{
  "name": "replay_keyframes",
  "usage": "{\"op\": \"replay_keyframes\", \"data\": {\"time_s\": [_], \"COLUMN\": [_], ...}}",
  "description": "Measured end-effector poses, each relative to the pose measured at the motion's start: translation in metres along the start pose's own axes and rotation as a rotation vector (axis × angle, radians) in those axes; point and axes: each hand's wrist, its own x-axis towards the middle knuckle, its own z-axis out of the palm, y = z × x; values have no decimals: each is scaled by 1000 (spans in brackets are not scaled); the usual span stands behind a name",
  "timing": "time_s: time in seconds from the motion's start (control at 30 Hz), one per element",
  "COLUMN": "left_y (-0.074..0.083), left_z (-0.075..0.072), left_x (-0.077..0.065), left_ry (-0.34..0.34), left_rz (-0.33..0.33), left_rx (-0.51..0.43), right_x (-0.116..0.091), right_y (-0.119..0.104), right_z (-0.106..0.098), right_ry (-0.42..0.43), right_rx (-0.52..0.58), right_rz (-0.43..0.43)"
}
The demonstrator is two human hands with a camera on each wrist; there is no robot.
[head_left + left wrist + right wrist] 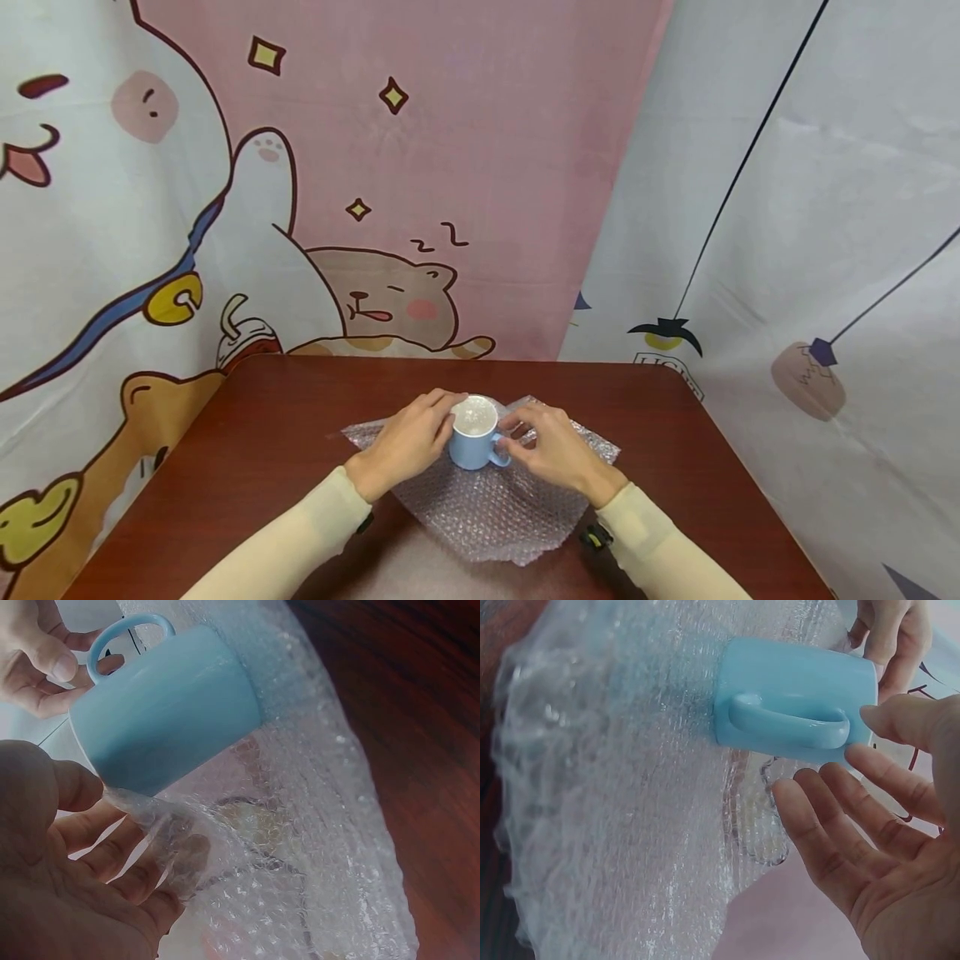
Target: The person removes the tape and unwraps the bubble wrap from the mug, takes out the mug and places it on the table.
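A light blue mug [472, 450] with a white inside stands upright on a sheet of clear bubble wrap [487, 517]. Its handle [795, 724] points toward the right hand. My left hand [408, 433] is at the mug's left side, its thumb tip by the rim. In the left wrist view, the loosely spread fingers [109, 859] reach behind a raised edge of the wrap and press against it. My right hand [551, 442] lies beside the handle with relaxed, parted fingers. In the right wrist view, its thumb and forefinger are close to the rim; contact is hard to tell.
The wrap lies on a dark reddish-brown table [285, 417], with one corner toward the near edge. Behind hangs a pink and white cartoon-printed cloth [487, 167], and another pale printed cloth [825, 250] is on the right. A dark band with a device [596, 536] sits at the right wrist.
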Motion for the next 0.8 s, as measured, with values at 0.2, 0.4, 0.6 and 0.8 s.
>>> {"op": "replay_keyframes", "data": {"time_s": [0.2,0.4,0.6,0.8], "left_y": [-1,-1,-1,0], "left_z": [-1,1,2,2], "left_x": [-1,1,-1,0], "left_ry": [3,3,7,14], "left_rz": [-1,6,1,13], "left_rx": [4,13,9,2], "right_x": [3,4,4,5], "right_y": [2,3,3,3], "right_z": [4,6,10,12], "right_ry": [-6,-10,-34,-43], "right_rx": [-11,-28,0,-5], "right_rz": [7,15,35,69]}}
